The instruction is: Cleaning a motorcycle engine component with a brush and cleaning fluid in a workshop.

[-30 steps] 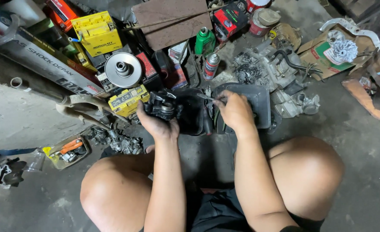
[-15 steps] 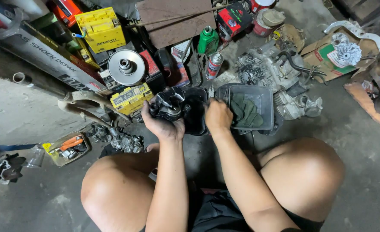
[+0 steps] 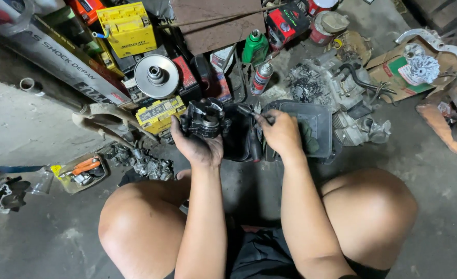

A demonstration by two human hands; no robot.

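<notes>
Gripping a black engine part (image 3: pixel 203 119) at 12 o'clock of the knees, left hand (image 3: pixel 197 147) fingers wrapped tight round it. Right hand (image 3: pixel 280 135) pinches a thin tool (image 3: pixel 249 111) w/ closed fingers, tip near the part. Risk: tool slips off, part drops into black tray (image 3: pixel 319 124).

A black engine part (image 3: pixel 203 118) sits beside a dark grey tray (image 3: pixel 319 124), amid a yellow box (image 3: pixel 126 28), a silver pulley disc (image 3: pixel 156 76), a green bottle (image 3: pixel 255 46), a red-and-white spray can (image 3: pixel 261 78), a red-and-black carton (image 3: pixel 289 21) and the mottled grey concrete floor (image 3: pixel 435 170).
</notes>
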